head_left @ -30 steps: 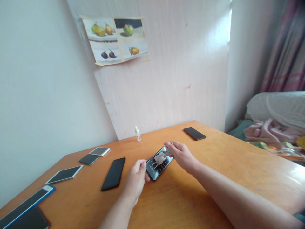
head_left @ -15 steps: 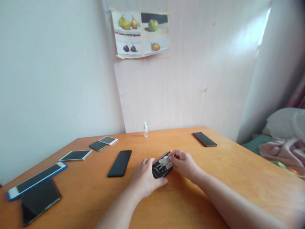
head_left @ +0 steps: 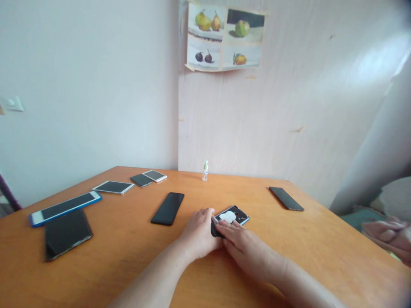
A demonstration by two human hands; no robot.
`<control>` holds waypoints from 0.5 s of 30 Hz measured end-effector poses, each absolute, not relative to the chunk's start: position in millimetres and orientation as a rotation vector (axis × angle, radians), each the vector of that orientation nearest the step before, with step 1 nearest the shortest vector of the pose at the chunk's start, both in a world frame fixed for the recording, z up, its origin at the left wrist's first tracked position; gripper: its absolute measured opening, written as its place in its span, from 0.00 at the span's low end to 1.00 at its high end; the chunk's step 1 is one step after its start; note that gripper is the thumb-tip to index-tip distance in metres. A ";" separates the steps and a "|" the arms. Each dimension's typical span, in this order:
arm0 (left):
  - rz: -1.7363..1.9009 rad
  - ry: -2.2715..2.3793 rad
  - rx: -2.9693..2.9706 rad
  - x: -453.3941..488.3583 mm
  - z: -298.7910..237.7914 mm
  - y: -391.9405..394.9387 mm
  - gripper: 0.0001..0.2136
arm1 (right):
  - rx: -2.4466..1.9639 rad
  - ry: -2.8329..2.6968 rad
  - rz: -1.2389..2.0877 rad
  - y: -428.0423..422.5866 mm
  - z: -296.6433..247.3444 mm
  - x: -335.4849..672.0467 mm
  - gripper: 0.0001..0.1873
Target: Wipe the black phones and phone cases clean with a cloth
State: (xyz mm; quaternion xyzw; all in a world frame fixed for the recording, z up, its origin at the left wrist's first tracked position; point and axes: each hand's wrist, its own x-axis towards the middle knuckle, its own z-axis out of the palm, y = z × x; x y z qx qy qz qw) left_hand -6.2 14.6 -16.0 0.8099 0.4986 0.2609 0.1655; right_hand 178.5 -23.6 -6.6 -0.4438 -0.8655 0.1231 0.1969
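Note:
A phone in a black case with a white picture (head_left: 227, 217) lies back up on the table in front of me, its camera end turned away. My left hand (head_left: 201, 235) grips its near left end, thumb on the near side and fingers round the far edge. Across the near part of the case lie the outstretched fingers of my right hand (head_left: 244, 244), pressing flat and covering some of the picture. Left of my hands a black phone (head_left: 168, 208) rests on the wooden table (head_left: 128, 265).
At the left lie a blue-edged phone (head_left: 66, 208), a dark tablet-like device (head_left: 67, 234), a white phone (head_left: 113, 187) and two small devices (head_left: 141, 179). A small clear bottle (head_left: 205, 172) stands at the back; another black phone (head_left: 285, 199) lies right. Fruit pictures (head_left: 224, 36) hang above.
My right hand has moved from a pinch at the case's far right side to lying flat over its near part. My left hand keeps its hold. The view has turned left.

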 end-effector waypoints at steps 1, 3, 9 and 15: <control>0.750 1.406 2.316 -6.5 -16.4 15.0 0.24 | -1.249 -2.467 0.333 -23.3 -7.9 181.0 0.26; 0.752 1.390 2.323 -6.8 -17.5 15.8 0.26 | -1.395 -2.474 0.269 -16.0 -12.3 193.1 0.26; 0.739 1.440 2.292 -6.2 -20.5 17.0 0.34 | -1.734 -2.312 0.211 -1.7 -17.1 214.0 0.25; 0.757 1.404 2.318 -6.7 -19.9 16.3 0.27 | -1.338 -2.504 0.518 -24.5 -7.4 182.0 0.26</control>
